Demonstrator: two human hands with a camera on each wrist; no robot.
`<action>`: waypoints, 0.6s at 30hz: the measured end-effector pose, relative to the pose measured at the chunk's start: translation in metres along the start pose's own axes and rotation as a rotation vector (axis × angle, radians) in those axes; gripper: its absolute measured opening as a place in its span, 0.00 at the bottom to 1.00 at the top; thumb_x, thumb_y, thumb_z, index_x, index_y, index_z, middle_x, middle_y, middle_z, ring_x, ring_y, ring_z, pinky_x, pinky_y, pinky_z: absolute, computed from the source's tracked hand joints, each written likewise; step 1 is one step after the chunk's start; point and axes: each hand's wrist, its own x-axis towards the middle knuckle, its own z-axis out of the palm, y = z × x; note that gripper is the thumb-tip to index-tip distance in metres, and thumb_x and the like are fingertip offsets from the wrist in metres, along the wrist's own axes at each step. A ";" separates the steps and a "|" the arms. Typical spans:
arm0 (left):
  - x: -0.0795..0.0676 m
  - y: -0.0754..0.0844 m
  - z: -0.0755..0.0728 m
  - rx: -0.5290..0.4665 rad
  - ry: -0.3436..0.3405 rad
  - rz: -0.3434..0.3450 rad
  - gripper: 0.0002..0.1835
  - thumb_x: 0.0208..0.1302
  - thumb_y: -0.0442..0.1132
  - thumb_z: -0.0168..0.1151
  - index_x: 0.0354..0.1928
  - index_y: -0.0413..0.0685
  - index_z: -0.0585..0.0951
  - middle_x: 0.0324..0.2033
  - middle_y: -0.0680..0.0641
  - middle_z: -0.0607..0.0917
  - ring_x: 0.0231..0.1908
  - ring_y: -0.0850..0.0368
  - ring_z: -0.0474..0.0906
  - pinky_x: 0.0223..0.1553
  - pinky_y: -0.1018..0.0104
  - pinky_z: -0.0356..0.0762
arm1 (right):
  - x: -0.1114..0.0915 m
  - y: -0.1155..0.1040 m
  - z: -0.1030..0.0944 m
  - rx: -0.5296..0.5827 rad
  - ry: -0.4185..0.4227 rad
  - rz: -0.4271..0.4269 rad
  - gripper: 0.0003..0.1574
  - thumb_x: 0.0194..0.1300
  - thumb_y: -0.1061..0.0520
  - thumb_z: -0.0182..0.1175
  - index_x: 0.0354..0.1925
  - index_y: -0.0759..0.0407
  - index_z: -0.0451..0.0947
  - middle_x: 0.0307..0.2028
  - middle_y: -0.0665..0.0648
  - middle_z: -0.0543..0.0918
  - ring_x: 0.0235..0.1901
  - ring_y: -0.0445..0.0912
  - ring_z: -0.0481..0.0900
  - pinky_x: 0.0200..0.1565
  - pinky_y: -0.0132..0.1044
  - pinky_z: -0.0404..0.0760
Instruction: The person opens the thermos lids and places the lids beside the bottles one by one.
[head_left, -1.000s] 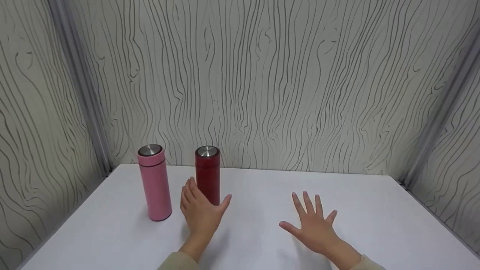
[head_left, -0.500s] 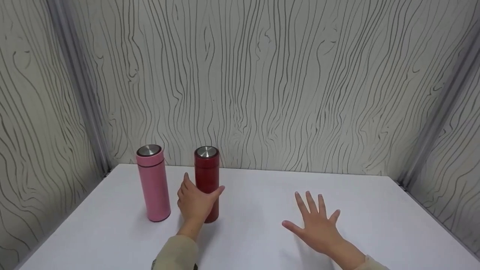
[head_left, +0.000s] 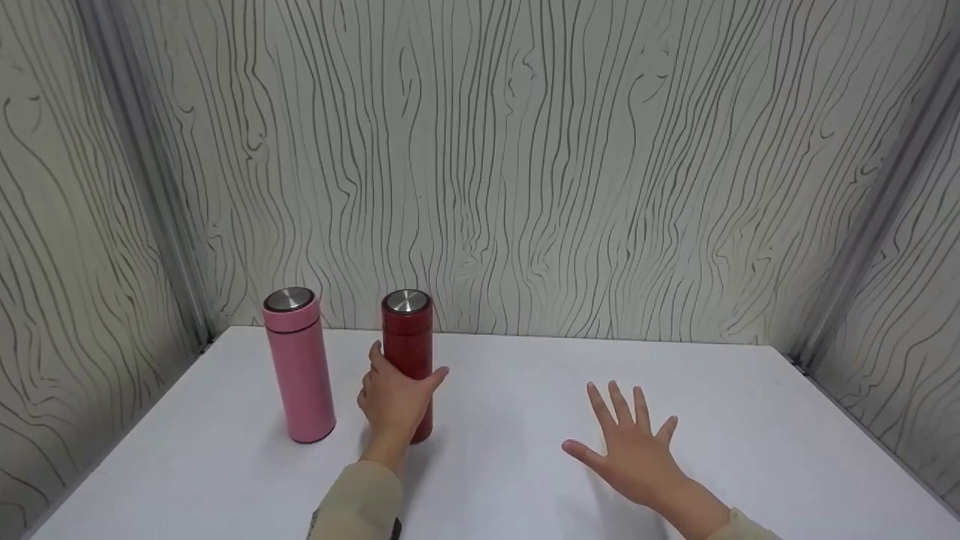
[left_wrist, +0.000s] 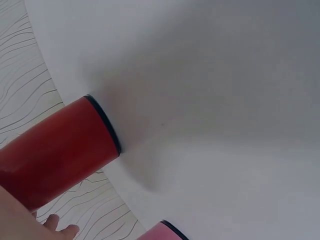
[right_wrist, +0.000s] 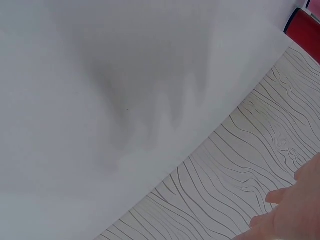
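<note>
A red thermos bottle (head_left: 409,341) with a shiny metal lid stands upright on the white table, left of centre. My left hand (head_left: 394,394) is right at it, palm side toward the bottle. The thumb stretches past its right side and the spread fingers lie along its left. In the left wrist view, fingertips (left_wrist: 60,231) show apart from the red bottle's side. To the left stands a pink thermos bottle (head_left: 300,375), also metal-lidded. My right hand (head_left: 634,454) hovers above the table on the right, fingers spread, holding nothing.
The white table (head_left: 510,480) backs onto a panel (head_left: 480,165) with a wood-grain pattern. Similar panels rise at both sides, with grey metal posts (head_left: 142,172) at the corners. A gap separates the two bottles.
My left hand has moved forward and slightly left, up to the red thermos bottle. The right hand stays nearly still. Both bottles remain standing as the head view shifts slightly.
</note>
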 end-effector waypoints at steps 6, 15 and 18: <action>-0.005 0.003 -0.001 -0.101 0.027 0.036 0.40 0.51 0.46 0.69 0.61 0.43 0.59 0.55 0.39 0.75 0.57 0.42 0.70 0.58 0.41 0.63 | 0.002 -0.001 -0.002 -0.004 -0.017 0.014 0.56 0.58 0.25 0.48 0.72 0.55 0.48 0.71 0.68 0.49 0.69 0.72 0.37 0.52 0.82 0.33; -0.025 0.020 0.005 -0.220 -0.046 0.130 0.37 0.48 0.41 0.72 0.58 0.49 0.62 0.53 0.45 0.76 0.56 0.48 0.73 0.58 0.46 0.71 | 0.005 -0.001 -0.012 0.027 -0.037 0.045 0.55 0.61 0.27 0.46 0.72 0.57 0.46 0.70 0.71 0.50 0.68 0.75 0.38 0.52 0.82 0.36; -0.032 0.026 0.008 -0.205 -0.070 0.167 0.35 0.47 0.40 0.72 0.56 0.50 0.64 0.51 0.47 0.78 0.54 0.50 0.75 0.56 0.48 0.72 | 0.006 -0.001 -0.016 0.050 -0.048 0.056 0.54 0.63 0.28 0.45 0.73 0.58 0.45 0.70 0.71 0.50 0.67 0.75 0.38 0.53 0.81 0.36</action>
